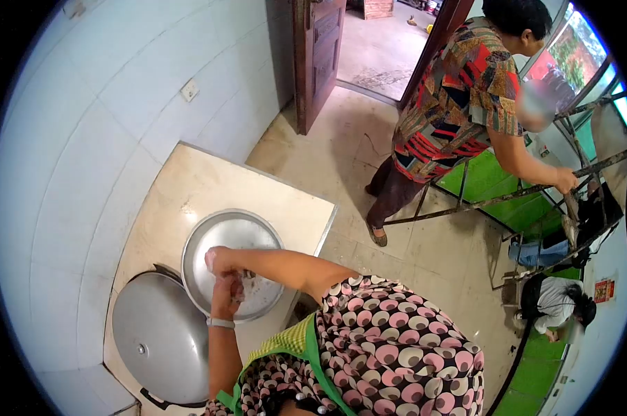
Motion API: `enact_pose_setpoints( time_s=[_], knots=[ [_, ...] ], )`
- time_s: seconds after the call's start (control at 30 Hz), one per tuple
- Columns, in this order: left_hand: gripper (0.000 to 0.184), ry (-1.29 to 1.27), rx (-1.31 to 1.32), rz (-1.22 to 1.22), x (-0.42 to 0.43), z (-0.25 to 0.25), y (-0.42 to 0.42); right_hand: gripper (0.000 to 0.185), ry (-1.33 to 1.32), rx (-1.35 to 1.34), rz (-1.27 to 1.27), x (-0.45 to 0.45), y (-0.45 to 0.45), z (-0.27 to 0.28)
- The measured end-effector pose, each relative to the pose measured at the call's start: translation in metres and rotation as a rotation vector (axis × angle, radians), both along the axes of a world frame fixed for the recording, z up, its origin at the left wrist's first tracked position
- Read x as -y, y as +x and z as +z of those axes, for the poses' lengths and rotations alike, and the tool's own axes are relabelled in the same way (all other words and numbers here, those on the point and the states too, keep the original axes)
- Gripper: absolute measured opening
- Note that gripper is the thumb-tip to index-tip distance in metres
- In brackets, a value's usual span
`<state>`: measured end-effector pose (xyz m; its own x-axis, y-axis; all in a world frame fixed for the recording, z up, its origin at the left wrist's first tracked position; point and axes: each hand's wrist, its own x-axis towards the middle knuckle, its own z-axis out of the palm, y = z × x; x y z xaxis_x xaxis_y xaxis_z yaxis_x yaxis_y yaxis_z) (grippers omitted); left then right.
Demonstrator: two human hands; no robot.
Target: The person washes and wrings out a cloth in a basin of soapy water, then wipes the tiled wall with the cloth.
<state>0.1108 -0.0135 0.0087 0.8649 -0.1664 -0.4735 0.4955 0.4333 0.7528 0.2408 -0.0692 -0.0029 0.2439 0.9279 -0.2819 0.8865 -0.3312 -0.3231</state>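
Observation:
Over a round metal basin (270, 305) on the pale counter, my two hands are close together, one arm crossing in front of the other. My right hand (220, 260) comes in from the right with its fingers curled, and whatever it may hold is hidden. Just below it is my left hand (227, 292), with a pale bracelet (221, 322) on the wrist. Its fingers look bent around something too small to make out. Small dark bits (250, 276) show beside the hands, inside the basin.
A large grey domed lid (157, 333) lies beside the basin on the tiled counter (189, 177). A person in a patterned shirt (459, 104) grips a metal frame (466, 208) at right. Another person (557, 301) is farther off. A wooden door (319, 62) stands open.

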Motion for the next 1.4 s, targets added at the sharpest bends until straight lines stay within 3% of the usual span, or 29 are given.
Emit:
enact_pose_setpoints(
  time_s=[0.03,0.1,0.13,0.2,0.23,0.27,0.33,0.37,0.47,0.5,0.53,0.6,0.63,0.67,0.7,0.77,0.8,0.87,0.9,1.0,1.07,1.13,1.2,1.3,1.4],
  knots=[
    [0.004,0.003,-0.006,0.003,0.001,-0.003,0.001,0.030,0.003,-0.006,0.003,0.001,-0.004,-0.010],
    [0.008,0.451,-0.080,-0.020,0.002,-0.015,0.004,0.027,0.333,-0.377,-0.658,0.005,-0.013,-0.036],
    [0.008,0.454,-0.088,-0.021,-0.002,-0.037,0.007,0.027,0.334,-0.385,-0.658,0.007,-0.018,-0.036],
    [0.019,1.071,0.749,0.046,-0.010,-0.093,0.013,0.028,0.436,-0.453,-0.934,0.013,-0.027,-0.032],
    [0.036,1.050,0.767,0.063,-0.008,-0.101,0.014,0.030,0.435,-0.605,-1.206,0.005,-0.028,-0.044],
    [0.036,1.053,0.754,0.064,0.001,-0.079,0.007,0.030,0.427,-0.615,-1.201,0.007,-0.032,-0.046],
    [0.045,1.505,0.403,-0.056,0.034,-0.008,-0.011,0.033,0.491,-0.643,-1.333,0.014,-0.036,-0.045],
    [0.043,1.473,0.485,0.019,0.037,-0.009,-0.012,0.034,0.504,-0.583,-1.306,-0.006,-0.020,-0.106],
    [0.038,1.625,0.485,-0.098,0.042,-0.001,-0.017,0.035,0.535,-0.673,-1.216,0.025,-0.030,-0.066],
    [0.035,1.581,0.445,-0.068,0.039,-0.004,-0.016,0.040,0.478,-0.923,-1.401,0.033,-0.037,-0.027],
    [0.035,1.578,0.440,-0.050,0.032,-0.016,-0.013,0.040,0.471,-0.914,-1.389,0.041,-0.033,-0.018],
    [0.027,1.009,0.304,0.101,0.016,-0.043,-0.010,0.040,0.350,-1.434,-1.212,0.050,-0.025,-0.010],
    [0.027,0.609,0.030,0.199,0.028,-0.005,-0.011,0.040,0.343,-1.428,-1.208,0.050,-0.020,-0.014],
    [0.027,0.607,0.029,0.206,0.027,0.013,-0.012,0.039,0.468,-1.667,-1.148,0.049,-0.015,-0.026],
    [0.028,0.263,-0.064,0.253,0.025,0.025,-0.014,0.039,0.595,-1.907,-1.072,0.046,-0.013,-0.034],
    [0.034,-0.291,-0.169,0.301,0.023,0.043,-0.015,0.041,0.706,-1.950,-1.030,0.054,-0.021,0.003],
    [0.034,-0.289,-0.173,0.309,0.022,0.044,-0.014,0.046,0.823,-1.988,-0.991,0.059,-0.026,0.019],
    [0.034,-1.115,-0.136,0.166,0.018,0.045,-0.014,0.051,0.842,-2.060,-0.881,0.062,-0.031,0.031],
    [0.036,-1.208,-0.101,0.211,0.020,0.042,-0.015,0.053,0.841,-2.134,-0.774,0.064,-0.037,0.046],
    [0.029,-1.364,0.055,0.371,0.031,0.047,-0.018,0.046,0.851,-2.204,-0.579,0.058,-0.040,0.044],
    [0.023,-1.287,0.093,0.430,0.022,0.038,-0.015,0.034,0.774,-1.861,-0.701,0.050,-0.040,0.041],
    [0.017,-1.084,-0.046,0.432,0.013,0.043,-0.017,0.027,0.705,-1.770,-0.922,0.041,-0.039,0.045],
    [0.009,-0.672,-0.012,0.385,0.009,0.021,-0.019,0.027,0.620,-1.686,-0.867,0.042,-0.033,0.040],
    [0.010,-0.481,-0.131,0.354,0.018,0.031,-0.018,0.030,0.622,-1.597,-1.011,0.038,-0.039,0.040],
    [0.011,-0.272,-0.115,0.312,0.025,0.033,-0.016,0.020,0.592,-1.454,-0.966,0.040,-0.040,0.051]
  ],
)
